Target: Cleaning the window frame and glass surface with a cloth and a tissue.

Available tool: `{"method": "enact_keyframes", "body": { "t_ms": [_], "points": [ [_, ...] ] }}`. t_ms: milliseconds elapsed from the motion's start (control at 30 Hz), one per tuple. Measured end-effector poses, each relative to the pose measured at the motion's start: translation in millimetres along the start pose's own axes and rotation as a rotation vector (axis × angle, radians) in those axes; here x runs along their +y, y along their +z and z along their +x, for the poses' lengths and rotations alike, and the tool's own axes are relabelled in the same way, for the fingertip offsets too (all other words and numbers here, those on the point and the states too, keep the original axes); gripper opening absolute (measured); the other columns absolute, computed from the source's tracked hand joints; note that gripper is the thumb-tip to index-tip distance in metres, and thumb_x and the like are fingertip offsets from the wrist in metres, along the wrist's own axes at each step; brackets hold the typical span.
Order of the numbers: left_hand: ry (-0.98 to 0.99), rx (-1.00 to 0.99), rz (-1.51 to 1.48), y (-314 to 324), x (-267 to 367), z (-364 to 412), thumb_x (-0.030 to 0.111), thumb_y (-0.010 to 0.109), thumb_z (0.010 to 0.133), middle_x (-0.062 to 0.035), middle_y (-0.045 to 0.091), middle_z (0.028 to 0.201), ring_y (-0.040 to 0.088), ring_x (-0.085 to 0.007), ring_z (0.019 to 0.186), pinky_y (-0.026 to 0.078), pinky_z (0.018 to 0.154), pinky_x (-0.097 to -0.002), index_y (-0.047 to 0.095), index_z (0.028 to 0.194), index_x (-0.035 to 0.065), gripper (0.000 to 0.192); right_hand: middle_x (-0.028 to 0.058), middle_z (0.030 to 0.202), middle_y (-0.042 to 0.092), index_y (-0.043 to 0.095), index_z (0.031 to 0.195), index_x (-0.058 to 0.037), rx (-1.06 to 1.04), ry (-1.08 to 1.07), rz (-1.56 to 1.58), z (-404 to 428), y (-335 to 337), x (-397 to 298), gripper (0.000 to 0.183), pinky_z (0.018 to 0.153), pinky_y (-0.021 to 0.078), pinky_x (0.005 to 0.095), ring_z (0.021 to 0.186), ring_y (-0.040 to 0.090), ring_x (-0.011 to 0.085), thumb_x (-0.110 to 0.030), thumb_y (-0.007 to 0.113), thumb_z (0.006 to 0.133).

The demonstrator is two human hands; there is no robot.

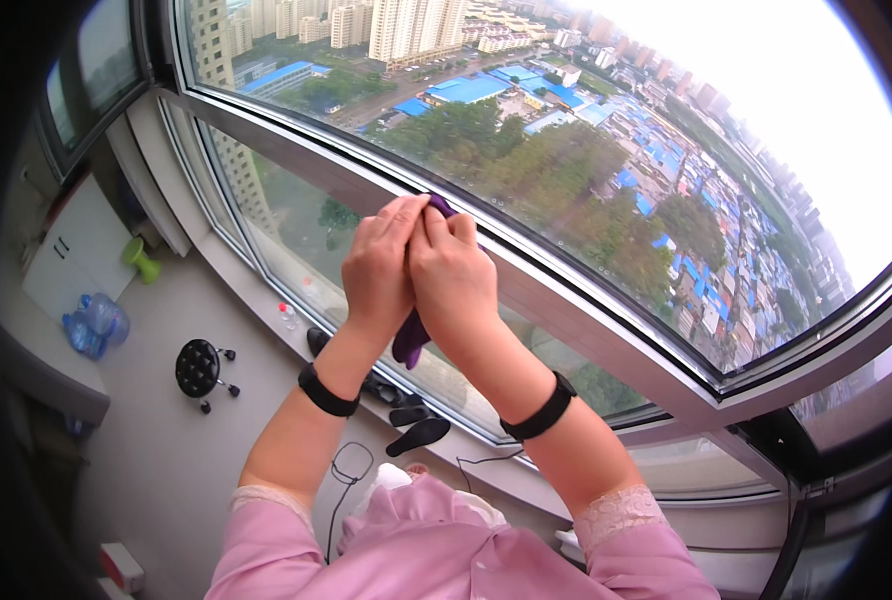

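My left hand (378, 266) and my right hand (452, 266) are pressed together at the window's middle rail, fingers pointing away from me. Between and beneath them is a purple cloth (412, 341), bunched up. One end hangs below my palms and a small part shows past my fingertips. Both hands grip this cloth, though the fingers hide most of it. Just beyond the fingertips runs the lower edge of the upper window frame (551, 274). The glass pane (506, 165) above it looks out over buildings and trees far below.
Shoes (420, 435) and a clear bottle with a red cap (287, 315) stand along the low sill. On the floor are a black wheeled stool (198, 369) and a looped cable (350, 469). Large blue water jugs (101, 322) and a green hourglass-shaped object (142, 260) are at left.
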State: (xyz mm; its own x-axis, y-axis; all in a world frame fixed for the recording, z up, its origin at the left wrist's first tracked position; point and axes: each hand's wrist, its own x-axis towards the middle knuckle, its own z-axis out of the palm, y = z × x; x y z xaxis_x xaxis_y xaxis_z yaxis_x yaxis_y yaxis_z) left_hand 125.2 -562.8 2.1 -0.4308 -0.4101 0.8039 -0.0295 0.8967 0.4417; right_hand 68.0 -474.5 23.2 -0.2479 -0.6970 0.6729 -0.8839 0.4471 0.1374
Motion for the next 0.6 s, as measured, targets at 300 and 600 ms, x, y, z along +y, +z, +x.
{"method": "enact_keyframes", "body": {
  "t_ms": [300,600],
  "points": [
    [0.108,-0.004,-0.024,17.4,60.5,-19.2,0.009,0.070,0.085,-0.0046,0.073,0.113,0.068,-0.0251,0.098,0.056,0.083,-0.0343,0.071,0.122,0.0115,0.037,0.0037,0.114,0.067,0.069,0.119,0.0007,0.014,0.112,0.008,-53.4,-47.9,32.9,0.046,0.077,0.0546,0.0250,0.093,0.058,0.0220,-0.006,0.067,0.073],
    [0.205,-0.005,-0.106,32.5,100.7,-34.7,0.011,0.071,0.083,-0.0052,0.074,0.111,0.071,-0.0227,0.095,0.059,0.077,-0.0325,0.073,0.118,0.0095,0.036,0.0022,0.122,0.070,0.073,0.118,-0.0066,0.027,0.229,-0.008,-94.9,-79.7,54.4,0.050,0.070,0.0576,0.0290,0.096,0.061,0.0215,-0.005,0.073,0.068]
  ]
}}
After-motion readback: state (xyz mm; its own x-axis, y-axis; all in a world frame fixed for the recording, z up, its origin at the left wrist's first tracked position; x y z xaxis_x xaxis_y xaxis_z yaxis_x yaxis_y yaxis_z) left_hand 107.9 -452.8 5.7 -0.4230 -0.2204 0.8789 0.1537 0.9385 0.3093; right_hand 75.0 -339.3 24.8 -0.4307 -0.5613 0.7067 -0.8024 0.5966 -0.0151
